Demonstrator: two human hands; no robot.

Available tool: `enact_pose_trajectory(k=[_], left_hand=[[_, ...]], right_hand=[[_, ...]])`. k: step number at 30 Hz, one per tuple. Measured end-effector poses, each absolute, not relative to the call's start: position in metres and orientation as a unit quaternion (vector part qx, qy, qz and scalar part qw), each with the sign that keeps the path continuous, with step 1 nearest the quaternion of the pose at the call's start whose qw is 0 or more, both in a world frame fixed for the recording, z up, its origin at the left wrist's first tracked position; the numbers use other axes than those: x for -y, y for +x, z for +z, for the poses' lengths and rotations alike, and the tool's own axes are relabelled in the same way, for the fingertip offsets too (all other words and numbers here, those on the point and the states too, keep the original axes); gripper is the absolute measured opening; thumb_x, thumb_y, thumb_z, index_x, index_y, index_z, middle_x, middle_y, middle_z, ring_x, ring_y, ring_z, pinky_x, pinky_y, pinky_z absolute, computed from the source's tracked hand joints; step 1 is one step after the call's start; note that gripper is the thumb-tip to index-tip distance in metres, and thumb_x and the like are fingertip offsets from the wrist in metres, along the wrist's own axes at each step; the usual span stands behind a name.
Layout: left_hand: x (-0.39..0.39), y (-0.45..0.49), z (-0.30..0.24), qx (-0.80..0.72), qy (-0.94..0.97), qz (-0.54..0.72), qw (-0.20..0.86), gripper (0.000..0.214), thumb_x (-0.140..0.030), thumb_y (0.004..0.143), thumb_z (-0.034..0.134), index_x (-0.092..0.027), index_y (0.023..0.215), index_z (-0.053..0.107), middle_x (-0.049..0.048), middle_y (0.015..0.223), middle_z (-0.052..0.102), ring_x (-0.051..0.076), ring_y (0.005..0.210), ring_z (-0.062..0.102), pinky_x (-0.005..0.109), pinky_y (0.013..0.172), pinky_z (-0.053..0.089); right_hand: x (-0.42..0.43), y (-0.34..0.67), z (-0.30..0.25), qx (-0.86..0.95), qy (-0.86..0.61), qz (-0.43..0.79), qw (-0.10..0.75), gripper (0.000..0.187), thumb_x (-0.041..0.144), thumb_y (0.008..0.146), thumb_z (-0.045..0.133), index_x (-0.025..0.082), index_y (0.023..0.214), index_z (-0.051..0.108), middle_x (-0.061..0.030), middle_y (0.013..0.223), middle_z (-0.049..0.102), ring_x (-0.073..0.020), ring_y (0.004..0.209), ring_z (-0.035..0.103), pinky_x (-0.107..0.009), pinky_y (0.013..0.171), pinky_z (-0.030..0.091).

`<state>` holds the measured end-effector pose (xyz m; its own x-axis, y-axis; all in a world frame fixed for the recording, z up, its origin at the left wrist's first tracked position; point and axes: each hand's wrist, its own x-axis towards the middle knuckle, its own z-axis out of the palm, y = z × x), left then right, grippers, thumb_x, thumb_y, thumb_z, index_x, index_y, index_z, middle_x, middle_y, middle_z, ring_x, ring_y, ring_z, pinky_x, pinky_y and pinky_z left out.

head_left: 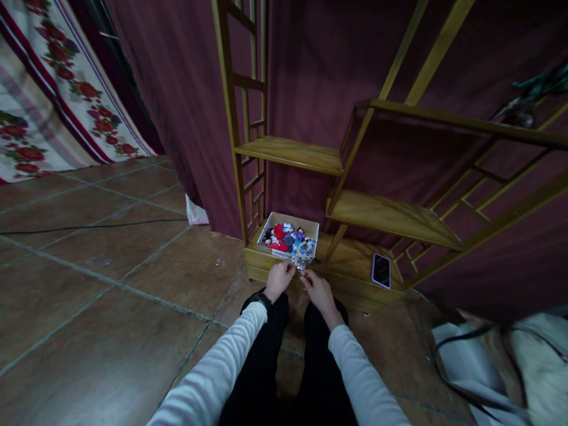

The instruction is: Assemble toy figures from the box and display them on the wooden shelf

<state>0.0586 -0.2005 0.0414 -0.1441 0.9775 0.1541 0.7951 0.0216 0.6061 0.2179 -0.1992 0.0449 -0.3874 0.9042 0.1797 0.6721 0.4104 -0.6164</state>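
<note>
The left hand and the right hand each grip a shiny, silvery item with pinched fingertips. The item is at the near side of an open box containing small figures. A phone lies to the right on the wooden shelf unit.

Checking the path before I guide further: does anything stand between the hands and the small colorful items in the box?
Yes: the box, whose near side lies between the left hand or right hand and the colorful items. The silvery item at the fingertips overlaps that side in view; contact is unclear. Nothing else visible.
</note>
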Motion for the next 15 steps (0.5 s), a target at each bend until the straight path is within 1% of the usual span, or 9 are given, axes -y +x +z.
enact_pose_trajectory(k=[4, 10, 15], left_hand=[[0.196, 0.057, 0.037, -0.680, 0.619, 0.341, 0.198, 0.021, -0.028, 0.082, 0.046, -0.016, 0.079, 0.063, 0.0039, 0.069, 0.064, 0.013, 0.063, 0.056, 0.021, 0.058, 0.035], [0.190, 0.056, 0.031, -0.658, 0.590, 0.384, 0.269, 0.021, -0.026, 0.081, 0.046, -0.014, 0.079, 0.062, 0.0023, 0.065, 0.063, 0.012, 0.060, 0.056, 0.021, 0.060, 0.038], [0.184, 0.052, 0.018, -0.638, 0.590, 0.407, 0.281, 0.017, -0.021, 0.079, 0.045, -0.014, 0.077, 0.061, 0.0013, 0.066, 0.063, 0.012, 0.061, 0.057, 0.021, 0.060, 0.040]], right_hand=[[0.199, 0.214, 0.045, 0.802, -0.493, 0.226, 0.251, 0.021, 0.032, 0.085, 0.047, 0.029, 0.103, 0.056, 0.0015, 0.087, 0.069, -0.0162, 0.080, 0.065, -0.023, 0.071, 0.043], [0.199, 0.210, 0.046, 0.802, -0.493, 0.225, 0.252, 0.023, 0.033, 0.085, 0.047, 0.030, 0.105, 0.057, 0.0010, 0.089, 0.069, -0.0165, 0.082, 0.064, -0.023, 0.072, 0.043], [0.202, 0.207, 0.052, 0.813, -0.480, 0.221, 0.245, 0.021, 0.035, 0.085, 0.045, 0.031, 0.098, 0.061, 0.0020, 0.087, 0.070, -0.0165, 0.079, 0.065, -0.023, 0.069, 0.042]])
